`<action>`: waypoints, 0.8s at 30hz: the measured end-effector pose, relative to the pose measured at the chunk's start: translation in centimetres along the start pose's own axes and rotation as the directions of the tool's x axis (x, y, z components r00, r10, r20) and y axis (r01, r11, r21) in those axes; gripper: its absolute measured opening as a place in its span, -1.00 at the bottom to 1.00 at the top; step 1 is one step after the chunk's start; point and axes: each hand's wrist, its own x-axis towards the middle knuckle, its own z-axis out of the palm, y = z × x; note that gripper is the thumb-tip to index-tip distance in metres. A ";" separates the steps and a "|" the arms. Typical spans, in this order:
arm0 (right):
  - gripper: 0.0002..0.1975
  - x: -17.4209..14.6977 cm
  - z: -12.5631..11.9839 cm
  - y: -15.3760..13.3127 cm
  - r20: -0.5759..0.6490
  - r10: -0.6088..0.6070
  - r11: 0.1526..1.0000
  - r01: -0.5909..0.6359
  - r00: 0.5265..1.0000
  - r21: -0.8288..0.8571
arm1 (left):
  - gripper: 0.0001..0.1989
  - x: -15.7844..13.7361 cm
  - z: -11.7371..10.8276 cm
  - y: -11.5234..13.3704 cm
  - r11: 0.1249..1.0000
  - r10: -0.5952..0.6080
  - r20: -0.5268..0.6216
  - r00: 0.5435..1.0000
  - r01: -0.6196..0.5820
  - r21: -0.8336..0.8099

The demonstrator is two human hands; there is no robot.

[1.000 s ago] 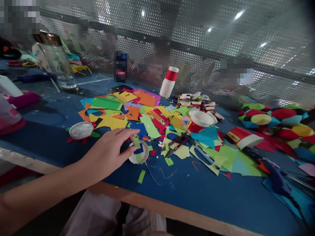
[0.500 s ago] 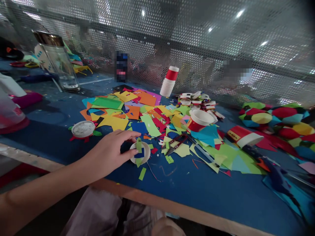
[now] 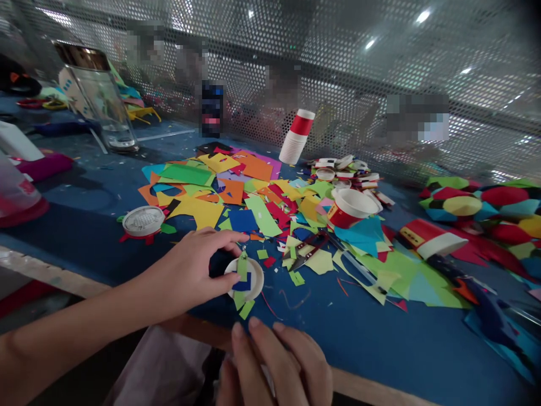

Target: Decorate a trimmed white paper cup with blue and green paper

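Observation:
My left hand (image 3: 198, 259) lies over the table with thumb and fingers bent around the left side of a shallow white paper-cup base (image 3: 255, 283). Its thumb presses at the edge of a small blue paper square (image 3: 244, 281) inside the base. A light green paper strip (image 3: 242, 267) with small dark marks at its top stands across the square. Another loose green slip (image 3: 247, 309) lies just below the base. Near the table's front edge is my right hand (image 3: 281, 366), its fingers stretched forward and slightly apart, with nothing visible in them.
Coloured paper scraps (image 3: 196, 211) spread behind the hands, with dark scissors (image 3: 310, 251) among them. A paper turtle (image 3: 143, 221) sits left. Red-and-white cups (image 3: 353, 208) and a blue glue gun (image 3: 486, 304) are right. A glass bottle (image 3: 103, 107) stands back left before a perforated metal screen (image 3: 338, 113).
My right hand has risen into view from the lap toward the table edge. The cup base under my left hand has slid slightly nearer me, closer to the loose green slip.

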 end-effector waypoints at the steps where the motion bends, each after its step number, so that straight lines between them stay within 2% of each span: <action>1: -0.78 0.2 0.6 -0.2 -0.040 0.053 0.999 -0.053 0.998 -0.001 | -0.76 0.0 0.1 -0.1 1.000 0.004 0.001 1.000 -0.004 -0.003; 3: -0.82 0.6 1.4 -0.6 -0.091 0.104 0.994 -0.107 0.990 -0.027 | -0.75 -0.1 0.1 -0.2 1.000 0.017 0.004 1.000 -0.017 -0.012; 8: -0.76 0.8 1.9 -0.9 -0.054 0.188 0.981 -0.190 0.981 -0.035 | -0.57 -0.4 -0.3 -0.3 0.999 0.037 0.027 0.999 -0.036 -0.026; 12: -0.72 0.5 1.9 -0.9 -0.057 0.193 0.981 -0.194 0.980 -0.025 | -0.48 -0.9 -1.3 -0.2 0.995 0.026 0.074 0.997 -0.019 -0.095; 15: -0.71 -0.1 1.9 -0.9 -0.067 0.180 0.983 -0.182 0.981 -0.023 | -0.52 -1.3 -1.9 -0.2 0.978 0.166 0.125 0.978 -0.146 -0.152; 18: -0.77 -0.8 2.0 -0.7 -0.043 0.115 0.993 -0.117 0.992 -0.034 | -0.58 -1.8 -1.9 -0.5 0.940 0.339 0.119 0.933 -0.330 -0.089; 21: -0.76 -0.7 1.9 -0.3 -0.043 0.051 0.998 -0.053 0.998 -0.042 | -0.58 -2.1 -1.5 -0.9 0.919 0.392 0.102 0.914 -0.395 0.004; 24: -0.73 0.0 1.7 -0.1 -0.052 0.016 0.999 -0.018 0.999 -0.042 | -0.69 -2.1 -1.2 -1.2 0.913 0.400 0.105 0.911 -0.406 0.043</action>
